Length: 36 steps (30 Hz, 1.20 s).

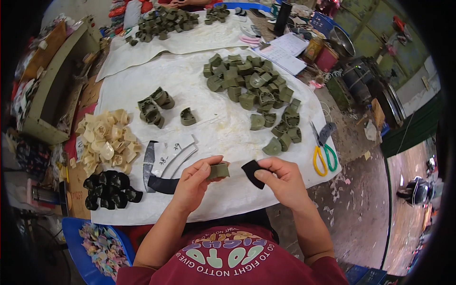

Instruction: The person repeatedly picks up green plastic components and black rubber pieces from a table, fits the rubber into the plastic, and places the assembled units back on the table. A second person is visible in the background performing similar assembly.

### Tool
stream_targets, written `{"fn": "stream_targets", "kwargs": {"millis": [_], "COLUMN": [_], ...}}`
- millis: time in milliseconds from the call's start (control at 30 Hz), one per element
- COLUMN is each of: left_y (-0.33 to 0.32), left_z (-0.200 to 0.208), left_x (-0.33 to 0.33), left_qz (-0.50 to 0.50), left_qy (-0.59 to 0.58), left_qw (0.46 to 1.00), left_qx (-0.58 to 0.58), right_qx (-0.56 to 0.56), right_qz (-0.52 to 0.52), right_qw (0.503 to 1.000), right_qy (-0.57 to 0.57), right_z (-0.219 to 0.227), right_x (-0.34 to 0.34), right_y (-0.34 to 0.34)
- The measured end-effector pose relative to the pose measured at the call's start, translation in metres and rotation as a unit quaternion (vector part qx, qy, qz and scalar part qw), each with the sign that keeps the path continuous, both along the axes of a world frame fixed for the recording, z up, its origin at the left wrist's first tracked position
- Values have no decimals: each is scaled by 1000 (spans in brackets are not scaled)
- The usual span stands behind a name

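Note:
My left hand point(192, 183) grips an olive-green shoe heel point(219, 171) between thumb and fingers, just above the table's near edge. To its right, my right hand point(285, 183) pinches a curved black strip of covering material point(251, 174) by its right side. Heel and strip are apart. Beside my left hand lie more black curved strips point(160, 185), partly hidden by the hand, with white curved templates point(175, 151) behind them. A few green heels point(188, 117) stand farther off in the middle, hollow sides showing. A large heap of the same heels point(247, 78) spreads at the right.
Scissors point(324, 159) with yellow and green handles lie at the right edge. Cream plastic pieces point(107, 142) and shiny black heels point(110, 190) sit at the left. A blue basin point(76, 237) of scraps is below. Another person's hands point(178, 3) appear at the far end.

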<state>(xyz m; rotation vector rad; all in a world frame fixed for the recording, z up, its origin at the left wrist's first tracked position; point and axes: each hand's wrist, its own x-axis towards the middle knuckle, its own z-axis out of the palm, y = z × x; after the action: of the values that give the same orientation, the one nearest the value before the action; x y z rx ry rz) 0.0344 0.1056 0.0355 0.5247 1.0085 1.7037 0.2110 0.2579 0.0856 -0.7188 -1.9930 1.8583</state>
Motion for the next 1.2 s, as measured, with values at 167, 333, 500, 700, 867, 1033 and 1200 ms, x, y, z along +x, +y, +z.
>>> {"fn": "stream_targets", "kwargs": {"millis": [167, 333, 500, 700, 867, 1033, 1200], "left_y": [-5, -4, -4, -5, -4, -5, -3], "left_z": [11, 15, 20, 20, 27, 30, 31], "left_x": [2, 6, 8, 9, 12, 13, 16], "left_qz": [12, 14, -4, -1, 10, 24, 32], "left_qy": [23, 84, 137, 187, 212, 237, 293], "left_qw": [999, 996, 990, 982, 977, 971, 955], "left_qx": [-19, -31, -32, -21, -2, 5, -14], "right_qx": [34, 70, 76, 70, 152, 183, 233], "right_qz": [90, 127, 130, 109, 97, 79, 67], "right_qw": [995, 989, 987, 990, 983, 980, 970], "right_qy": [-18, -38, -53, -51, -18, -10, -29], "right_z": [17, 30, 31, 38, 37, 35, 36], "right_x": [-27, -36, -36, -35, -37, -37, -35], "right_y": [-16, -16, -15, -16, -20, -22, -25]}}
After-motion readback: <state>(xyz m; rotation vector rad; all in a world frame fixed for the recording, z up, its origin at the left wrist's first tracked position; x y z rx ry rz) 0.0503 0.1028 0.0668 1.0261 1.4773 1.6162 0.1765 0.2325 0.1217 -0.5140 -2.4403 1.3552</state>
